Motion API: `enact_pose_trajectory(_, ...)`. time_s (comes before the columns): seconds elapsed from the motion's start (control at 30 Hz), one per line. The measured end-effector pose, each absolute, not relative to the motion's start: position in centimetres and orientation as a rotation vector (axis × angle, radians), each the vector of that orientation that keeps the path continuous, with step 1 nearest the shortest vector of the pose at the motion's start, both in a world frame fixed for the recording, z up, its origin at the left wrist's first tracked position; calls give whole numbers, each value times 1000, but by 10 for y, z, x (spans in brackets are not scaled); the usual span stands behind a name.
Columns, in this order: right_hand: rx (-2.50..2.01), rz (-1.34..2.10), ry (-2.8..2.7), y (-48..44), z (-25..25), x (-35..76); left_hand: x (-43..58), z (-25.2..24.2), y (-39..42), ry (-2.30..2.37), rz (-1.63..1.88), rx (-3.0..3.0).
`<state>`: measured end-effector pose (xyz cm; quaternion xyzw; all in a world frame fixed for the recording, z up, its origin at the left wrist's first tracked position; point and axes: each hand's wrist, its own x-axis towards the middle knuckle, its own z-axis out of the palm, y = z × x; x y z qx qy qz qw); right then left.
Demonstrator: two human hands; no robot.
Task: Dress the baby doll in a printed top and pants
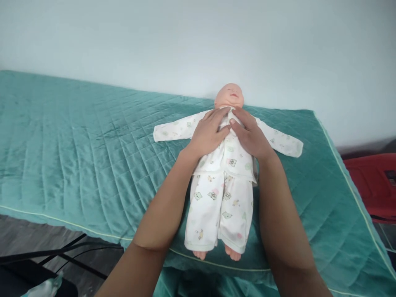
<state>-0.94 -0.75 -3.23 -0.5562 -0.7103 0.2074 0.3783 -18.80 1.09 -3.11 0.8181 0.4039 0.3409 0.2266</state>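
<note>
A baby doll (229, 97) lies on its back on the green quilted cover (93, 156), head toward the wall and feet toward me. It wears a white printed long-sleeved top (230, 159) and matching trousers (204, 210); both sleeves stretch out sideways, and no doll hands show at the cuffs. My left hand (210, 130) rests on the left side of its chest, fingers extended toward the neckline. Across from it, my right hand (250, 132) lies on the other side of the chest, fingers also extended. The fingertips of both hands come close together near the collar.
A pale wall (123, 41) stands directly behind the covered surface. On the right, beyond the edge, is a red plastic object (373, 185). Black metal bars (71, 255) and a dark item with crumpled plastic (46, 286) are at the lower left, above a grey floor.
</note>
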Motion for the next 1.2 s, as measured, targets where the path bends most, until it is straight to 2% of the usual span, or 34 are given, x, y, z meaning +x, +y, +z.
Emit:
enact_pose_trajectory(0.17, -1354, 528, -1810, -1, -40, 2, -193, -42, 22, 1079, 1021, 2219)
enact_pose_trajectory(0.27, -1347, 485, -1815, 0, -50, 12, -211, -56, 29, 1292, 999, 2257)
enact_pose_trajectory(0.5, -1833, 53, -1844, -29, -80, 68, -302, -81, 14, 1754, 603, 2402)
enact_pose_trajectory(0.6, -2052, 11, -1795, -54, -87, 102, -333, -84, 6, 1853, 562, 2304)
enact_pose_trajectory(0.93, -2467, 37, -1449, -86, -89, 116, -348, -101, 9, 1998, 972, 1914)
enact_pose_trajectory(1.2, -2466, 42, -1427, -81, -90, 117, -352, -98, 20, 1841, 1309, 1638)
